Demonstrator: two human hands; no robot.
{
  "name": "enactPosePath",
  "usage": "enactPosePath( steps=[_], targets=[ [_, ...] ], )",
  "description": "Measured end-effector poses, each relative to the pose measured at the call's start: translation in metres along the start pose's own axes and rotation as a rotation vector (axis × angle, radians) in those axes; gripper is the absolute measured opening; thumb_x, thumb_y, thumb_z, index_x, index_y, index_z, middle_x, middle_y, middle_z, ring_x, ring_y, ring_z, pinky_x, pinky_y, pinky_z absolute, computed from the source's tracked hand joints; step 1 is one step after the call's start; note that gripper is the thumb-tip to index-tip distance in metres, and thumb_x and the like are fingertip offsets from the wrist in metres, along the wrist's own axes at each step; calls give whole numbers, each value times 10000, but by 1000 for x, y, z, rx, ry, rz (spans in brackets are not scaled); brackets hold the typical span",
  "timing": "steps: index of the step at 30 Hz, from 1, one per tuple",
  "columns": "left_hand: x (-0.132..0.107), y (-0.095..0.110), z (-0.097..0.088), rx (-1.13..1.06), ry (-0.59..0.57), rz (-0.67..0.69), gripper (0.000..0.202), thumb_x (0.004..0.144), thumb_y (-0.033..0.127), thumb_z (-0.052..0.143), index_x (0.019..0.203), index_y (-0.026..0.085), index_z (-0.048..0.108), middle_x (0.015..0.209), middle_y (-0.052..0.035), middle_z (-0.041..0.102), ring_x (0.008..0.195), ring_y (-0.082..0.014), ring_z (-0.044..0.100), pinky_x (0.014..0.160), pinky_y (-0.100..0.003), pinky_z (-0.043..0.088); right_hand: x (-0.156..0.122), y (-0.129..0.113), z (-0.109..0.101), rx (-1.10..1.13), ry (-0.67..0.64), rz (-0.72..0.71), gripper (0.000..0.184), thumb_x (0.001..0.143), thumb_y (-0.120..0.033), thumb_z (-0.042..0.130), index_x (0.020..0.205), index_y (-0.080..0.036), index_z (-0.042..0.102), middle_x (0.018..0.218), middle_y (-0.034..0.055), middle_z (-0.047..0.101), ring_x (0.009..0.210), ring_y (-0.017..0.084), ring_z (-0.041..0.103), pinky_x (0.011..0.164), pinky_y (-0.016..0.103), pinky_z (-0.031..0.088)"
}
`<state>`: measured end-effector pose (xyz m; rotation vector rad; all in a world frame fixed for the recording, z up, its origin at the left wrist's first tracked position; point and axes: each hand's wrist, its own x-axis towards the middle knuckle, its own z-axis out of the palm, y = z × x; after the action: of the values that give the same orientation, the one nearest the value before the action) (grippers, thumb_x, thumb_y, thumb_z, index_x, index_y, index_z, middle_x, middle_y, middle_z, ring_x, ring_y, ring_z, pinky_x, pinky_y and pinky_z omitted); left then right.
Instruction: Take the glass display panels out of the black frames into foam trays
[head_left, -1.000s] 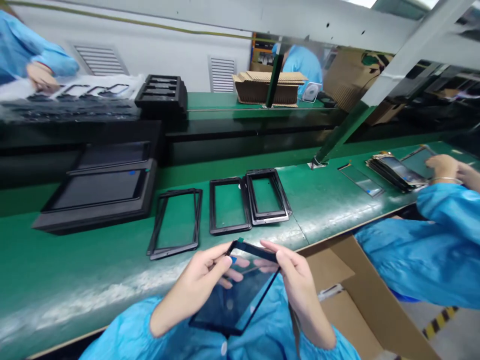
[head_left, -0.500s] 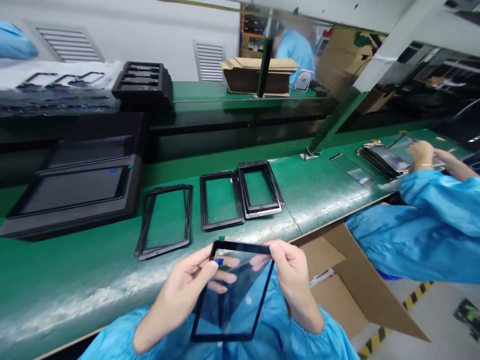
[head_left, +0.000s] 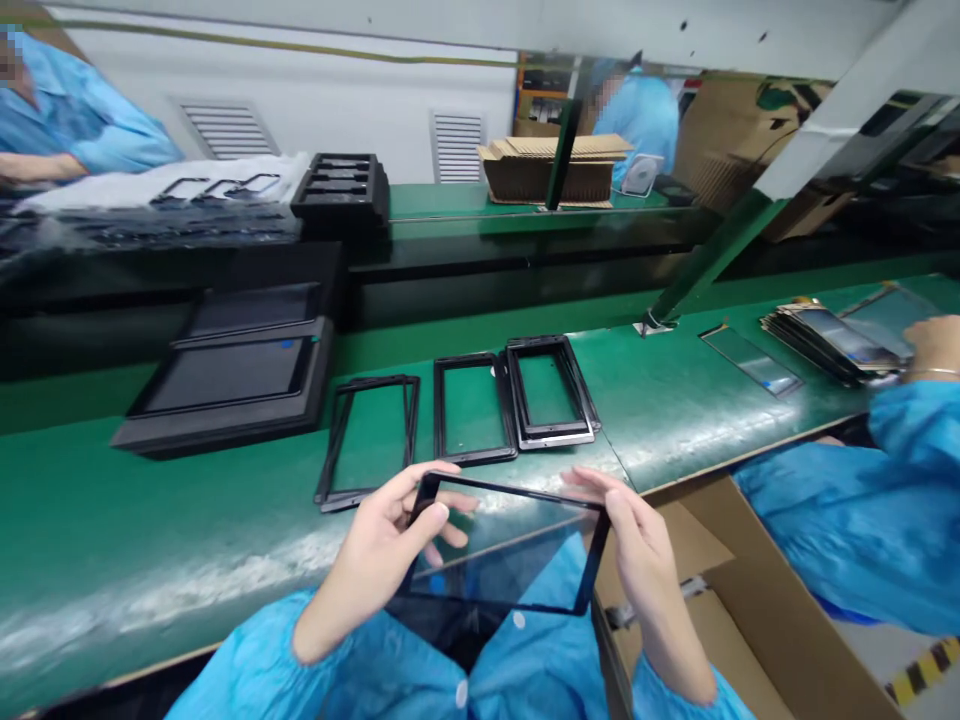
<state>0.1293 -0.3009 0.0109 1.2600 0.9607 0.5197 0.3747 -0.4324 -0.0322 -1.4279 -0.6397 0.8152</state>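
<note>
Between my two hands I hold a black-bordered glass touch panel [head_left: 510, 550], see-through in the middle, with a small blue sticker at its lower left. My left hand [head_left: 390, 545] grips its left short edge, thumb in front and fingers showing through the glass behind. At the right short edge, my right hand [head_left: 641, 560] pinches the upper corner between thumb and fingers. The panel is tilted above the bench's front edge. Just beyond it lie black frames: a left stack [head_left: 371, 440], a middle one [head_left: 474, 410] and a right stack [head_left: 553, 395].
Dark panels lie in a black foam tray [head_left: 225, 435] on the green bench [head_left: 247, 510]. An open cardboard box [head_left: 795, 600] stands at my right. A co-worker's hand [head_left: 934, 345] is by stacked panels [head_left: 825, 340]. A slanted post [head_left: 712, 255] rises from the bench.
The panel has turned from upright to lengthwise between my hands, and my right hand has moved right and down. The view has shifted left, showing another person at the upper left.
</note>
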Motion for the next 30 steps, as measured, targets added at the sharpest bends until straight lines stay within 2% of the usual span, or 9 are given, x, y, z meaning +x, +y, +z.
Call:
enactPosePath(
  steps=[3,6,9,11,14,17,21,25,30],
  targets=[
    [1,-8,-5,-34,79,43,487,945,520,739,1294,200,625,1041,-141,836,703,-246,804,519,-273,603,-3,8,-4,165,-60,129,412,977,-533,703,1229,-215,768,938,119,861,711,280,823,722,386,665],
    [1,-11,-5,12,96,62,457,968,511,708,1303,209,631,1077,-142,833,713,-255,806,529,-297,618,-8,8,4,158,-40,110,362,918,-474,801,1165,-218,734,818,82,853,620,252,809,654,342,661],
    [0,-5,-4,279,151,247,444,993,397,693,1411,261,631,1382,-136,748,1115,-300,782,913,-401,651,-12,2,11,128,-49,115,308,926,-477,796,1082,-223,720,801,90,853,611,258,812,618,333,663],
    [0,5,-4,551,163,450,454,980,326,698,1432,290,669,1497,-95,684,1379,-322,634,1190,-479,479,-14,-1,14,109,-43,124,308,924,-483,796,1067,-223,713,797,97,853,604,262,810,609,337,664],
    [5,21,-8,806,21,582,341,978,333,675,1296,291,792,1336,-77,785,1314,-342,668,1183,-498,466,-16,-5,12,84,-45,139,319,915,-495,800,1046,-217,716,777,105,848,587,270,802,602,353,661],
    [11,28,-12,742,-93,411,237,967,368,686,1108,279,855,1085,-63,859,1017,-314,789,940,-412,603,-13,-4,8,154,-74,174,514,877,-528,822,1272,-226,694,824,114,857,635,301,817,678,421,679],
    [16,4,-3,192,-22,80,205,921,403,758,1001,215,771,881,-57,848,742,-248,796,674,-316,614,-7,7,17,397,-110,152,862,834,-714,756,1531,-257,534,1085,199,846,948,396,834,792,502,681],
    [10,-29,14,-215,-66,-49,485,837,445,876,1189,176,678,1027,-137,854,857,-257,822,728,-301,626,-7,15,45,250,-77,137,888,875,-499,835,1613,-254,406,1019,123,855,808,299,842,676,367,681],
    [0,-30,10,-202,-189,-105,700,965,596,708,1484,140,603,1226,-232,805,909,-263,821,720,-298,628,-8,7,56,229,-84,179,965,913,-435,807,1672,-199,261,911,73,846,662,232,818,521,253,619]
  ],
)
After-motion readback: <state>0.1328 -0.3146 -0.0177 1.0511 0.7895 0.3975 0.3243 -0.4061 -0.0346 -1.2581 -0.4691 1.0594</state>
